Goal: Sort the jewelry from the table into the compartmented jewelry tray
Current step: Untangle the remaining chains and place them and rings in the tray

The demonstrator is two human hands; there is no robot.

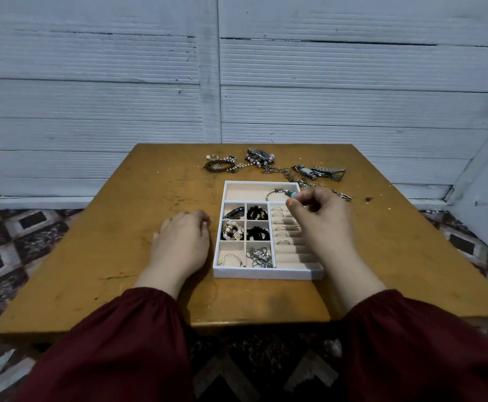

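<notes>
Left of the tray (pixel 266 273), your left hand (pixel 183 245) rests curled on the table (pixel 91 256), holding nothing visible. Over its ring rows, your right hand (pixel 321 216) pinches closed; contents indiscernible. Beyond the tray, unsorted jewelry (pixel 266 163) lies tangled: risk of dragging neighbours.

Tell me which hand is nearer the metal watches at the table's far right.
Right. The right hand hovers over the tray's ring slots, just short of the watches. The left hand rests on the table left of the tray, much farther away.
</notes>
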